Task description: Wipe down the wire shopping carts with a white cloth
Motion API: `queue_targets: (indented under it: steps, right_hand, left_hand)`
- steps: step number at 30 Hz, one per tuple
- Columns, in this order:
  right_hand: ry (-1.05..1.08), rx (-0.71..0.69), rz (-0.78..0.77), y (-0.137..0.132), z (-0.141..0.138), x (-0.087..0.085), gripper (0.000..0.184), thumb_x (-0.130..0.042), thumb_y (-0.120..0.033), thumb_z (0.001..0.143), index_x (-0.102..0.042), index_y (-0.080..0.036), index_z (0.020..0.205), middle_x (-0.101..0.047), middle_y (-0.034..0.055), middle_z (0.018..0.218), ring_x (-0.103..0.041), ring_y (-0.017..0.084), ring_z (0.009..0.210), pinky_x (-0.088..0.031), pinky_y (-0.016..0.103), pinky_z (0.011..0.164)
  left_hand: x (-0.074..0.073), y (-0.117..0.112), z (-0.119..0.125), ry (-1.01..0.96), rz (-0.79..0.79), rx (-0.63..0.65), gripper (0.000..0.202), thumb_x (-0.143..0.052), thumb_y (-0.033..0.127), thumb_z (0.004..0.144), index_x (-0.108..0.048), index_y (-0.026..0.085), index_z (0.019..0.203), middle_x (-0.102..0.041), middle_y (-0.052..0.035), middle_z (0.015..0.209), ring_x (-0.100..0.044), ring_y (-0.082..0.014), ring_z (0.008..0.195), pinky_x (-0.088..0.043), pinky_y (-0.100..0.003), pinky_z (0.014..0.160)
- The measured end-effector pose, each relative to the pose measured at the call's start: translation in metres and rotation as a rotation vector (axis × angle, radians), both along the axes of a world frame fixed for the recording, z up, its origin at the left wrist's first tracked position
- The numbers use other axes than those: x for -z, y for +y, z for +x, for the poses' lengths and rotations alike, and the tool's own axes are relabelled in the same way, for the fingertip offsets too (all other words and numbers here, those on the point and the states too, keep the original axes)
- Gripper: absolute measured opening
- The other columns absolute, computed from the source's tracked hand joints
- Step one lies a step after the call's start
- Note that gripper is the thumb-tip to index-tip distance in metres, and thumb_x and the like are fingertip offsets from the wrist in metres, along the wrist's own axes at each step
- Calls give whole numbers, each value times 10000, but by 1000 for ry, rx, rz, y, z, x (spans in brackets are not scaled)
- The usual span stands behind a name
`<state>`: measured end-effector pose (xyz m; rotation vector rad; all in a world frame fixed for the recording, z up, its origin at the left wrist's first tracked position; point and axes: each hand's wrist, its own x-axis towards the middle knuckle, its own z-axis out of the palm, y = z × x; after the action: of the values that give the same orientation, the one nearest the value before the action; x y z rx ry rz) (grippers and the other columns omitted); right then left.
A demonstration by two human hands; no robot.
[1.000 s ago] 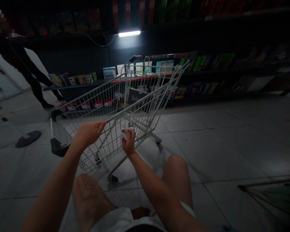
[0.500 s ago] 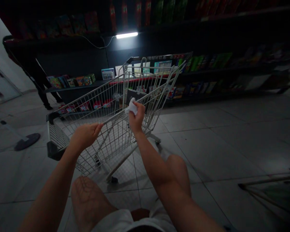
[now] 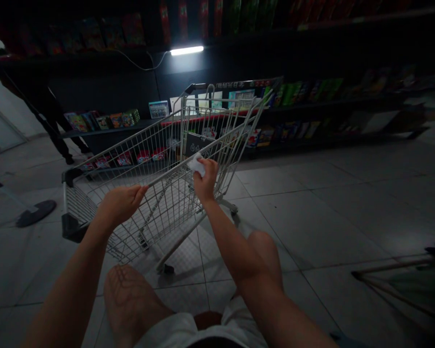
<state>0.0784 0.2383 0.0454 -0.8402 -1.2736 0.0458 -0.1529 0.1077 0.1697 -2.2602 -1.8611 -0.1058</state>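
In front of me stands a metal shopping cart (image 3: 166, 193), its wire basket angled with the handle end away to the right. My left hand (image 3: 121, 203) is closed around the near top rail of the basket. Pinched in my right hand (image 3: 207, 181) is a crumpled white cloth or tissue (image 3: 196, 165), which touches the same rail further right. A dark sign panel (image 3: 197, 145) with white marks sits inside the cart, behind the cloth. The fingertips of my left hand are partly hidden by the rail.
Behind the cart run dark shelves (image 3: 112, 126) with boxes and bottles, lit by a tube lamp (image 3: 187, 50). A person in dark clothes (image 3: 50, 106) stands at the far left. A round stand base (image 3: 36, 213) is at left; a folding frame (image 3: 387, 270) is at right on the tiled floor.
The whole view has shifted slightly, so the cart and shelves appear a little further left. My right hand with the cloth has moved slightly down the rail; my left hand keeps its hold.
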Motion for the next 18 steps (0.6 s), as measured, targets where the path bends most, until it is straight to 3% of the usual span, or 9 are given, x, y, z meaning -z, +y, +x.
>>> queue_targets:
  steps: [2,5,7,9,11,15,18]
  right_hand:
    - [0,11,-18,3,-6,9,405,-491,-127,765,-580,-204,1154,-506,98,1143,-491,223,1142,-444,424,1048]
    - [-77,-24,-145,-17,-23,69,368,-493,-145,736,-622,-176,1079,-536,112,1092,-508,236,1105,-464,421,1026]
    - [-188,-123,-214,-35,-26,111,346,-508,-146,693,-658,-173,1003,-561,96,1020,-533,231,1035,-493,403,973]
    - [-223,-178,-234,-42,-13,132,339,-504,-148,681,-675,-177,973,-585,74,969,-552,216,976,-506,378,927]
    - [-148,-116,-229,-31,15,127,368,-481,-160,710,-660,-168,1031,-595,77,1002,-545,220,1006,-486,396,954]
    - [147,193,-300,20,70,82,439,-471,-190,727,-604,-139,1142,-556,116,1110,-488,243,1111,-420,461,1044]
    - [229,215,-376,36,63,66,451,-483,-179,719,-592,-117,1152,-538,132,1116,-502,235,1097,-430,449,1037]
  left_hand:
    - [1,0,-1,-11,-4,-4,614,-138,570,976,-602,212,794,-686,-63,702,-645,-224,697,-335,-301,613]
    - [0,1,-6,-2,11,-9,637,-130,585,966,-623,215,809,-691,-65,704,-648,-229,701,-341,-302,601]
    - [-1,0,-12,-13,9,-12,648,-126,598,957,-627,216,804,-695,-65,700,-647,-226,702,-357,-299,605]
    - [-4,-2,-21,-49,-20,-25,642,-137,610,948,-623,217,799,-697,-59,693,-647,-218,700,-381,-291,619]
    - [-7,-4,-28,-78,-82,-49,635,-152,621,938,-623,219,799,-701,-55,698,-648,-216,700,-399,-287,626]
    - [-17,-1,-23,-47,-95,-123,656,-161,641,920,-660,215,925,-725,-78,819,-665,-253,773,-416,-310,639]
    - [-23,14,5,-26,-37,-94,645,-172,616,930,-648,217,1103,-736,-87,950,-674,-275,881,-424,-324,675]
